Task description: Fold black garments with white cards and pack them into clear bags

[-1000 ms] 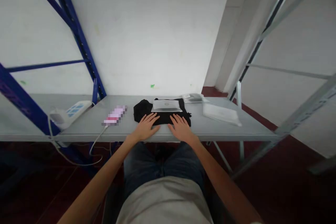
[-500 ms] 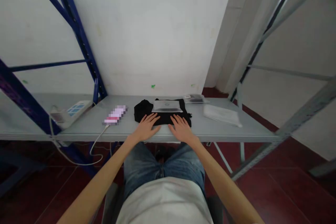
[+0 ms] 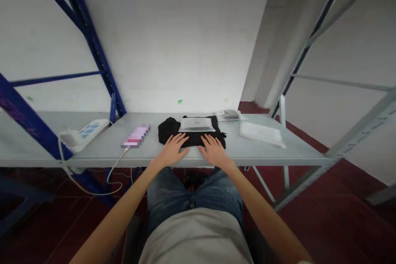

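Observation:
A folded black garment [image 3: 168, 128] lies on the grey table [image 3: 216, 154] in front of me. A flat whitish plastic packet [image 3: 196, 124] rests on its far part. My left hand [image 3: 172, 150] lies flat, fingers spread, with its fingertips on the near left edge of the garment. My right hand [image 3: 214, 151] lies flat in the same way on the near right edge. Neither hand grips anything.
A phone [image 3: 136, 135] on a white cable lies left of the garment. A white power strip [image 3: 83, 130] sits at the far left. Clear packets [image 3: 262, 133] and a smaller one [image 3: 228, 115] lie to the right. Blue rack struts [image 3: 93, 45] stand left, grey struts right.

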`<state>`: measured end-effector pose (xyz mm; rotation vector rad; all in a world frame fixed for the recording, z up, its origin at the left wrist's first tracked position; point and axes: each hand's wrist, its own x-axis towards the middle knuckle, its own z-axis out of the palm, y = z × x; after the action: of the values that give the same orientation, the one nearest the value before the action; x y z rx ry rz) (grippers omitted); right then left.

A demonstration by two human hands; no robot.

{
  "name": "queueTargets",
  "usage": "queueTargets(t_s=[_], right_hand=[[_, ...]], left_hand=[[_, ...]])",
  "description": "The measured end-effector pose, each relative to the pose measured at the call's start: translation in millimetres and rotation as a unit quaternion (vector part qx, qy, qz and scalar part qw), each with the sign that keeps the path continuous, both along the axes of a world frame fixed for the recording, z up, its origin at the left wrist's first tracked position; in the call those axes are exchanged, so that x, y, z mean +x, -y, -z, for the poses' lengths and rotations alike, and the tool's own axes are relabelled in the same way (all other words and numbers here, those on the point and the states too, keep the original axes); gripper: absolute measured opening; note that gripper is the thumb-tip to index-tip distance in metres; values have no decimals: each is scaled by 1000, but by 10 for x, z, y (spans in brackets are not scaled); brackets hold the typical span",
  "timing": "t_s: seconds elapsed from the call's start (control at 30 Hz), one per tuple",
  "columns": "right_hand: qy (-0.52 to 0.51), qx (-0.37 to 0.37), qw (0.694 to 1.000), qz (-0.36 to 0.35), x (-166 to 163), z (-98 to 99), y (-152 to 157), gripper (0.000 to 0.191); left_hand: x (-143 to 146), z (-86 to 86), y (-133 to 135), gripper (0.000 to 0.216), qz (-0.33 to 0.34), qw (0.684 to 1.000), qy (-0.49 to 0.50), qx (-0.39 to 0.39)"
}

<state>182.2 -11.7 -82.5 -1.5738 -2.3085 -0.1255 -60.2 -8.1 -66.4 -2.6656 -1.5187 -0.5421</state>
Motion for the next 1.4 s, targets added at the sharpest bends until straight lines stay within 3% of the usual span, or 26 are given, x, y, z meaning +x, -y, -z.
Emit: queueTargets(t_s=[0.73, 0.93, 1.1, 1.27, 1.4], right_hand=[[-13, -3, 1000, -3, 4, -2, 8, 59], [-20, -5, 999, -34, 62, -170, -20, 57], [-51, 68, 995, -50, -93, -362, -409, 59], [-2, 48, 996, -82, -226, -371, -926, 68], [18, 51, 995, -89, -260, -397, -1101, 63]], left_hand=[[5, 12, -3, 59, 0, 1000, -2, 15], [8, 21, -9, 59, 1, 1000, -3, 18], [0, 46, -22, 59, 5, 1000, 6, 30], [-12, 38, -32, 59, 6, 1000, 5, 25], [-17, 28, -44, 58, 4, 1000, 1, 24]])
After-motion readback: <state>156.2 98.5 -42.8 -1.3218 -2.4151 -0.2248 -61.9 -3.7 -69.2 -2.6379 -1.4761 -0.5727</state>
